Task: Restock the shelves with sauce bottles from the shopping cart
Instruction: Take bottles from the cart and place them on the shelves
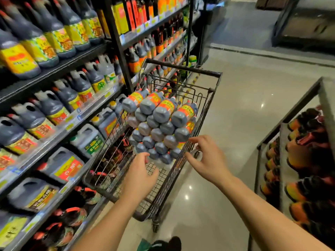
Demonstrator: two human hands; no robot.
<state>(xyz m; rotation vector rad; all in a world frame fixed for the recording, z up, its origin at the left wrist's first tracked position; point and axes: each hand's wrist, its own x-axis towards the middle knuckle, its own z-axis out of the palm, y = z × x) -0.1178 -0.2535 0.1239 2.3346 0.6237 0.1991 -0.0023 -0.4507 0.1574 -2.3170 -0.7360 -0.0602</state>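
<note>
Sauce bottles stacked in shopping cart; both hands at the stack's near end.

The sauce bottles [159, 122] lie on their sides in a tiered pile inside the shopping cart [183, 67], grey bases facing the camera, orange-yellow labels on the upper row. Left hand [141, 171] is inside the basket, fingers curled against the lowest bottles; whether it has a grip cannot be told. Right hand [206, 156] hovers over the cart's right rim, fingers spread and relaxed, holding nothing. Cart stands just beside the shelves [72, 122], which carry dark jugs [41, 107]. A second rack of bottles [308, 142] stands across the glossy floor [244, 124].
</note>
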